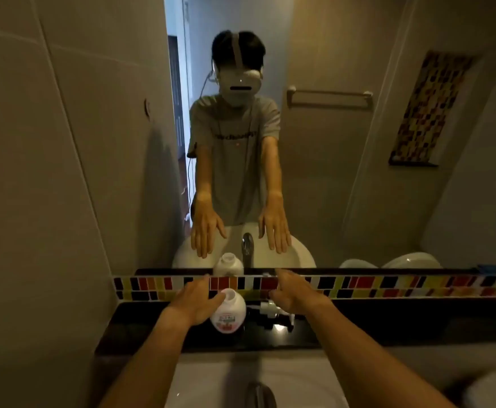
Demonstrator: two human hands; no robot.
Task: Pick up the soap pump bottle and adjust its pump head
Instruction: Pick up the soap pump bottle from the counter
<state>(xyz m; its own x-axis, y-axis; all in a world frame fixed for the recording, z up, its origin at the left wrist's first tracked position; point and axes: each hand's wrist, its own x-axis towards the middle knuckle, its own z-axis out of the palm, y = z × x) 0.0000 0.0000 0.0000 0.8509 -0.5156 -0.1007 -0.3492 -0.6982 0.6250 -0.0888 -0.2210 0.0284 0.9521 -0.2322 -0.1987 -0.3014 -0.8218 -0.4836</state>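
A squat white soap bottle (228, 312) with a red and white label stands on the dark counter (140, 328) below the mirror. Its neck is open, with no pump on it. The white pump head (268, 308) lies on its side on the counter just right of the bottle. My left hand (198, 300) hovers open at the bottle's left side, thumb near the neck. My right hand (292, 293) is stretched out flat above the pump head, fingers apart, holding nothing.
A strip of coloured mosaic tiles (388, 285) runs behind the counter under a large mirror (299, 142) that reflects a person and both hands. The white basin (217, 381) and a chrome tap (260, 393) lie below the counter's front edge. A tiled wall (49, 172) closes the left side.
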